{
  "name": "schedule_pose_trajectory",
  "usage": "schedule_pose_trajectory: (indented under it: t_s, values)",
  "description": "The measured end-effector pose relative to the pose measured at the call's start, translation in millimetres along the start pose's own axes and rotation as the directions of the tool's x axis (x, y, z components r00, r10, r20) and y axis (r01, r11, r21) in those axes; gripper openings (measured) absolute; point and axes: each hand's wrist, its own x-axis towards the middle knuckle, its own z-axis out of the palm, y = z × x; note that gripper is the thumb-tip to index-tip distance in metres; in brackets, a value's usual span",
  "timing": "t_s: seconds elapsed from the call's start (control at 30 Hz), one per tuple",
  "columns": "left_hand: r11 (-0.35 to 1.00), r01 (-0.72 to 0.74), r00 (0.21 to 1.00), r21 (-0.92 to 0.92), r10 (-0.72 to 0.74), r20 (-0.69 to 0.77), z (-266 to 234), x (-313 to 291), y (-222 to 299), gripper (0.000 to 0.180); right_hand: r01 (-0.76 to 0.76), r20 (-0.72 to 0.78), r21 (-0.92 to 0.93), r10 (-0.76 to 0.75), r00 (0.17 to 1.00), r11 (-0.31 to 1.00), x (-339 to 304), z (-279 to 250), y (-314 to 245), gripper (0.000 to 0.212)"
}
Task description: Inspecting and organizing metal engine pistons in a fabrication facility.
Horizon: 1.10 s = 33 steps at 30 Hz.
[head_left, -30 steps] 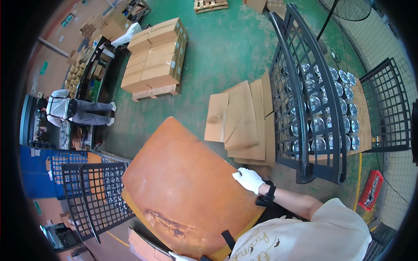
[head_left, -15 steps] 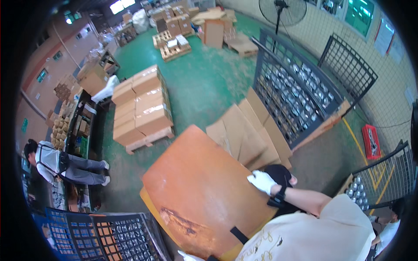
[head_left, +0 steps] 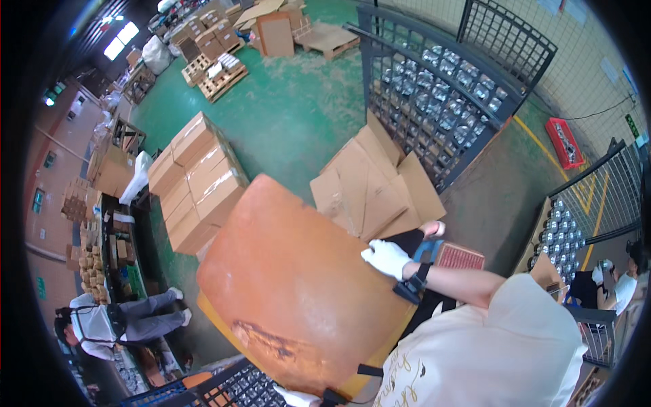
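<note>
A large, worn orange panel [head_left: 291,271] with rounded corners and a scuffed brown patch lies tilted in front of me, a yellow layer [head_left: 210,315] showing along its left edge. At its right edge is my right hand [head_left: 388,259], in a white glove with a dark band on the wrist, fingers curled and closed on the rim. My left hand [head_left: 298,397], also white-gloved, is at the panel's lower left edge, partly cut off by the frame; its fingers appear closed against the edge.
Flattened cardboard [head_left: 366,183] lies beyond the panel. Taped cartons [head_left: 196,183] are stacked left of it. Dark racks [head_left: 434,95] of shiny metal parts stand right and lower left. A red crate [head_left: 565,144] is at far right. Co-workers [head_left: 102,325] are left and right.
My view has turned, and the surroundings shift leftward in it. The panel and both hands keep their places relative to each other. A reddish box beside my right arm has come into view.
</note>
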Motion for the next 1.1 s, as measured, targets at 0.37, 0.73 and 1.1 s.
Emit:
schedule_pose_trajectory:
  t_s: [0.37,0.73,1.1]
  values:
    - [0.954,0.059,0.997,-0.293,-0.070,-0.027,174,98,96,0.041,0.118,-0.134,0.007,-0.116,0.984,0.993,135,26,-26,0.049]
    - [0.958,0.210,0.967,-0.193,-0.174,0.188,180,317,47,0.055,-0.114,-0.169,0.094,0.129,0.977,0.989,192,99,-130,0.048]
    - [0.998,0.029,0.983,-0.052,-0.019,0.184,131,364,153,0.052,-0.156,-0.136,0.103,0.170,0.976,0.982,193,105,-196,0.046]
